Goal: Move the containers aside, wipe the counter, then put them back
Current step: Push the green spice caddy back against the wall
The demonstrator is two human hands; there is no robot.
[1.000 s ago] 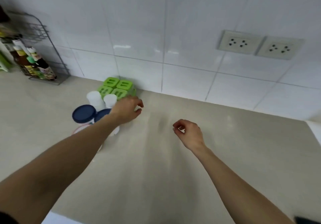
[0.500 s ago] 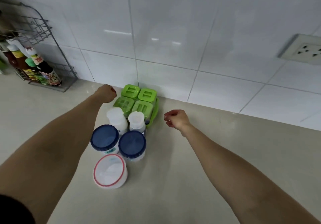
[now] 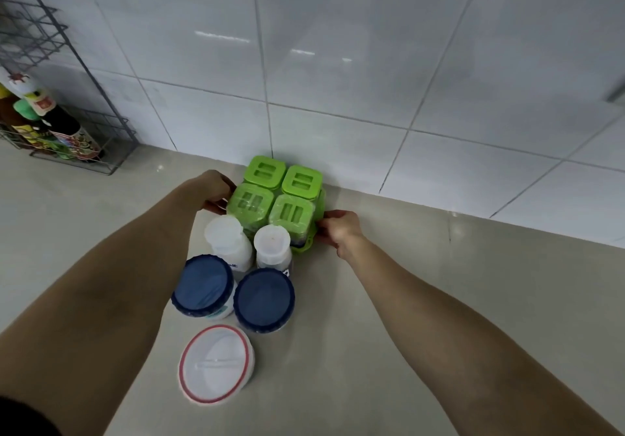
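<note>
A green spice rack (image 3: 275, 195) with several green-lidded square jars stands on the beige counter (image 3: 439, 300) against the tiled wall. My left hand (image 3: 216, 188) grips its left side and my right hand (image 3: 338, 226) grips its right side. In front of the rack stand two white-capped bottles (image 3: 225, 236) (image 3: 272, 243), two jars with dark blue lids (image 3: 203, 287) (image 3: 263, 300), and nearest to me a white tub with a red-rimmed lid (image 3: 216, 363).
A wire rack (image 3: 50, 97) holding several sauce bottles stands at the far left against the wall. The white tiled wall runs right behind the green rack. Bare counter stretches to the right of the containers.
The view has swung left and down onto the containers. Both hands have moved in from open counter and closed on the two sides of the green rack.
</note>
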